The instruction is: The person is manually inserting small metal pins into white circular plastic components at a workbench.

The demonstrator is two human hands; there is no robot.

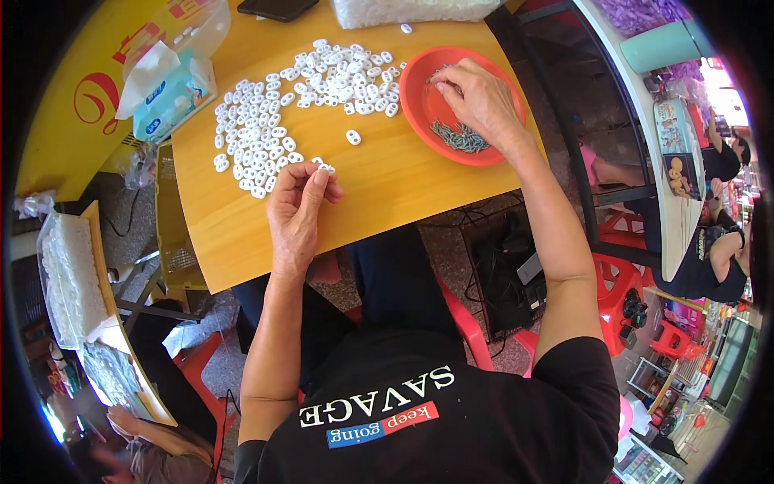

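Observation:
My left hand (302,214) is closed over the near part of the table, pinching a small white plastic piece (326,168) between thumb and fingers. My right hand (481,103) reaches into a red-orange plastic bowl (415,121), its thumb and fingertips drawn together. Whatever is between those fingertips is too small to make out. Thin grey screws (459,137) lie in a heap at the bowl's near side, with more by my fingertips. Beyond my left hand spread many white oval two-holed pieces (254,137), with a second pile (343,74) farther back. One loose piece (353,137) lies apart between hand and bowl.
The wooden table (387,189) ends just in front of my lap. A tissue pack (169,93) stands at its left edge. At the back are a dark flat object (276,8) and a clear bag of white pieces (415,10). Other people sit at tables on both sides.

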